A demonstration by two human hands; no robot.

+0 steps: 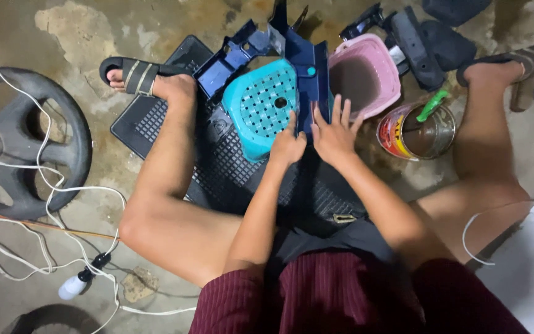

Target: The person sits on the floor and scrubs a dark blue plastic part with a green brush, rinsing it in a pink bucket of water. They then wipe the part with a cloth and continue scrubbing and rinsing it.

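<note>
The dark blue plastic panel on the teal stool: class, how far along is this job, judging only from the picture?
Done: nothing finished shows. In hand: left hand and right hand both press on the dark blue plastic panel, propped over the teal stool. Left: the open tin with its green-handled tool sits untouched, beside the pink basket.

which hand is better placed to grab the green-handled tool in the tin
Right. The right hand lies flat on the blue panel, nearer the tin and tool. The left hand sits farther off, by the teal stool.
</note>
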